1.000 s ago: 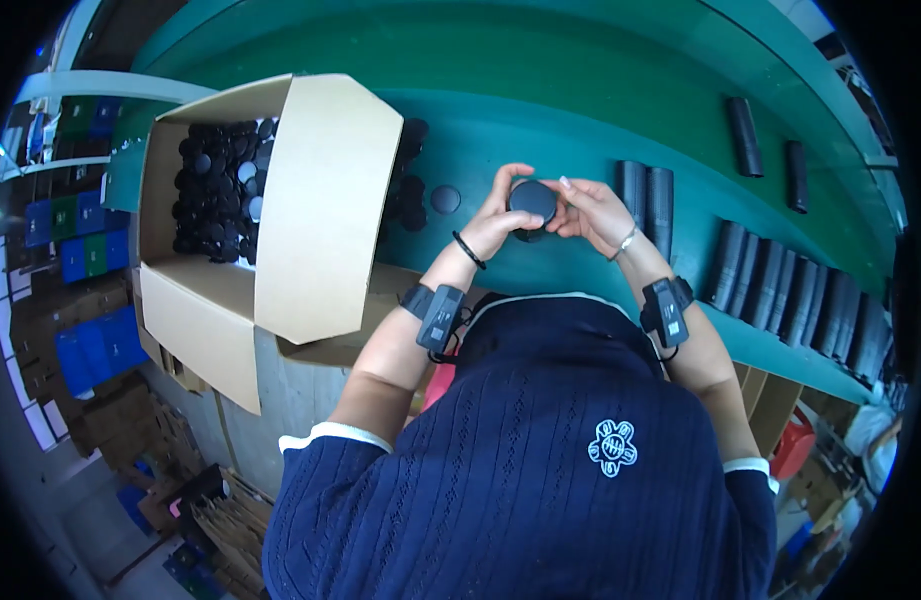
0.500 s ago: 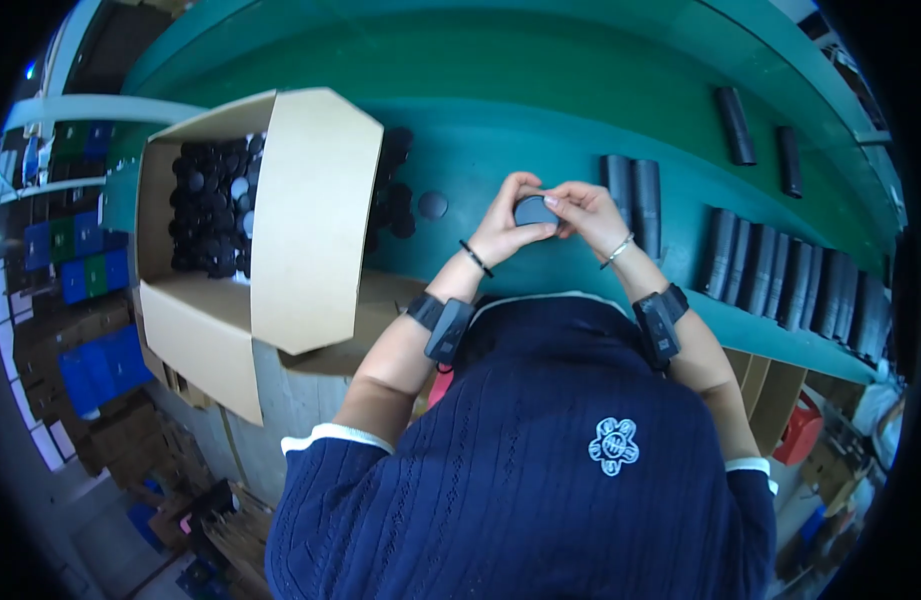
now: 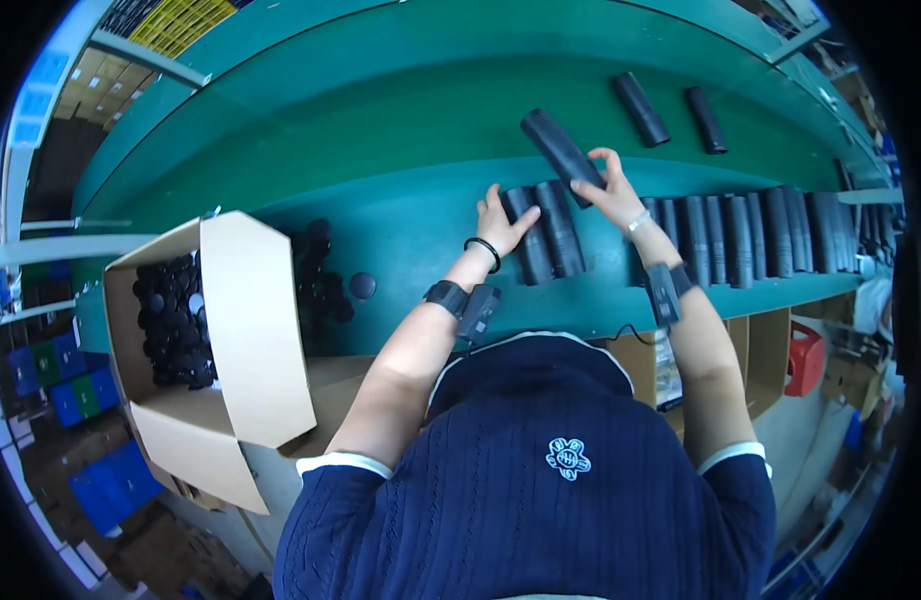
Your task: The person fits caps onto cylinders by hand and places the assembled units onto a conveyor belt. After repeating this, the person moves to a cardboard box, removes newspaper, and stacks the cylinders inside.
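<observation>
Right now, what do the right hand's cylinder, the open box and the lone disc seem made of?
Cylinder in the right hand: perhaps plastic or rubber, given its dark, dull surface.
Open box: cardboard, matte tan with folding flaps.
Lone disc: probably smooth plastic, faintly shiny; metal is possible.

The right grip (image 3: 612, 194) holds a slanting black tube (image 3: 558, 146) near its lower end; the tube's other end points up and leftward from it. The left grip (image 3: 500, 230) touches the nearer of two side-by-side tubes (image 3: 531, 250) on the green counter (image 3: 410, 215), its thumb over the top. Right of the right grip is a row of tubes (image 3: 737, 240); beyond it, two spaced tubes (image 3: 640, 108). Left of the left grip lie a single disc (image 3: 362, 286), loose discs (image 3: 320, 290) and an open cardboard box (image 3: 250, 330) holding more.
</observation>
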`<act>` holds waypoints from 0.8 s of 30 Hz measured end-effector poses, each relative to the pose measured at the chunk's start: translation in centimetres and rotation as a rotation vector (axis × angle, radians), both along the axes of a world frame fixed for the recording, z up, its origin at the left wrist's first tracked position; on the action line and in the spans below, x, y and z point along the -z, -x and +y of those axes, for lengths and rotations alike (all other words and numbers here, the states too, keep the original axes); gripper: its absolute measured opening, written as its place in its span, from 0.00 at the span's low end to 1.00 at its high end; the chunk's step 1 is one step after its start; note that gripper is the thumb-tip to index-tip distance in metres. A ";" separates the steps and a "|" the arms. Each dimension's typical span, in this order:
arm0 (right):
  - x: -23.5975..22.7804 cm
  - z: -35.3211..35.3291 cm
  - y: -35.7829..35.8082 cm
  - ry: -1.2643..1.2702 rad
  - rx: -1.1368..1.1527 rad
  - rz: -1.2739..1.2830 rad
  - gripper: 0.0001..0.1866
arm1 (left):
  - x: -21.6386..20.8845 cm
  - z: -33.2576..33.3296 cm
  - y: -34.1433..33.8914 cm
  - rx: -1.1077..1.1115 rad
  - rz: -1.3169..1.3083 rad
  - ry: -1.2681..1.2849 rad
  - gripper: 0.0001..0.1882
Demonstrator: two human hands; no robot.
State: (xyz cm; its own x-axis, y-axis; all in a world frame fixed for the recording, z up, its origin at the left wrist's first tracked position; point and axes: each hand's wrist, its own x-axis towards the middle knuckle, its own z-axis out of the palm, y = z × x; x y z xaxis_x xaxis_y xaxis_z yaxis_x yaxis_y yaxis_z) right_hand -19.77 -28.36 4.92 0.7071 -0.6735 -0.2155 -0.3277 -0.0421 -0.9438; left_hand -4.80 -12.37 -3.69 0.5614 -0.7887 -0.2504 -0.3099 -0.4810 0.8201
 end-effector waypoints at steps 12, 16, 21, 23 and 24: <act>7.6 -10.9 -8.7 0.456 0.147 0.340 0.32 | -6.9 7.6 -1.4 0.084 0.351 0.303 0.33; 7.9 -7.3 -9.0 1.218 0.180 0.605 0.28 | -7.4 9.6 -0.7 0.071 0.299 0.326 0.34; -0.4 5.1 -7.2 -0.526 -0.415 -0.090 0.09 | -7.9 11.2 -0.7 0.118 0.197 0.398 0.37; -1.3 8.7 -5.1 -0.600 -0.459 -0.120 0.06 | -7.5 11.0 -0.4 0.092 0.346 0.366 0.37; -0.7 9.6 -4.4 -0.625 -0.407 -0.205 0.07 | -7.2 10.8 -0.1 0.082 0.370 0.387 0.34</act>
